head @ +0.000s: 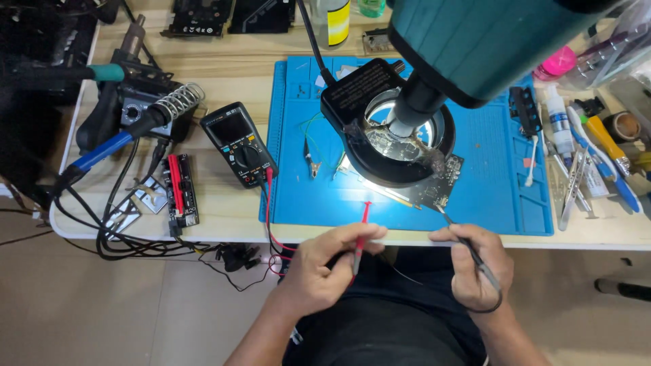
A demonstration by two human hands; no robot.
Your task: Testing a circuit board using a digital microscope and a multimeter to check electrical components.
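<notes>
My left hand [325, 261] grips a red multimeter probe [361, 230], its tip resting on the blue work mat [495, 163] near the front edge. A black probe [468, 247] is pinched in my right hand [475, 261], and its tip touches the lower right corner of a dark circuit board [441, 179]. That board lies under the black ring light [400, 132] of a teal microscope head [475, 41]. Red and black leads run from the black multimeter [241, 144] at the mat's left edge.
A soldering iron with a blue handle [102, 150] rests in a coil stand [178, 100] on the left, beside tangled cables and a small red and black board [180, 190]. Tweezers, brushes, a white bottle [559, 122] and pens crowd the right side. Small clip leads [312, 163] lie on the mat.
</notes>
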